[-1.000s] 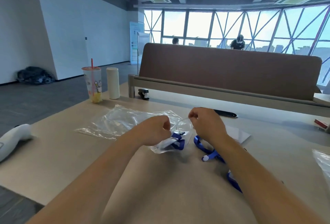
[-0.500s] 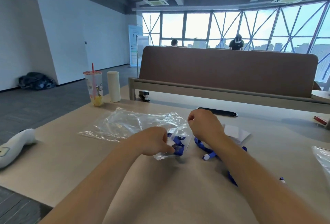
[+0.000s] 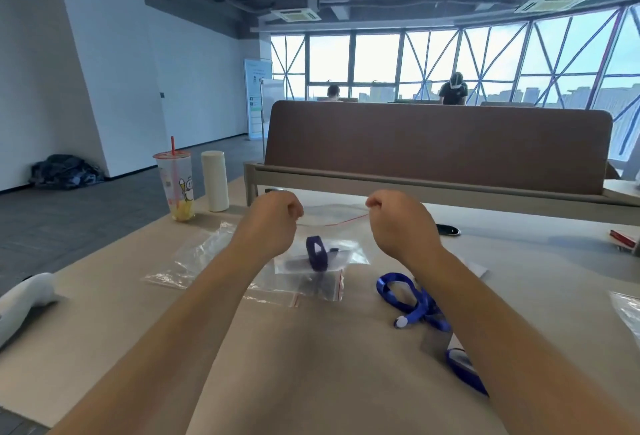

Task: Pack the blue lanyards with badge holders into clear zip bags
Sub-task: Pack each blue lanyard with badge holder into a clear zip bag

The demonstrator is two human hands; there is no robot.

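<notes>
Head view gives me both hands raised over the table (image 3: 311, 348), fists curled. My left hand (image 3: 273, 223) and right hand (image 3: 398, 223) each pinch one end of the top edge of a clear zip bag (image 3: 353, 254), so its thin red zip line stretches nearly taut between them. The bag hangs below my knuckles, its lower edge close to the tabletop; I cannot tell if it touches. Inside sits a blue lanyard (image 3: 317, 254), coiled into a loop, with a clear badge holder (image 3: 294, 263) lying blurred beside it. A second blue lanyard (image 3: 412, 303) lies loose on the table under my right forearm, and more empty clear bags (image 3: 201, 258) lie flat to the left.
</notes>
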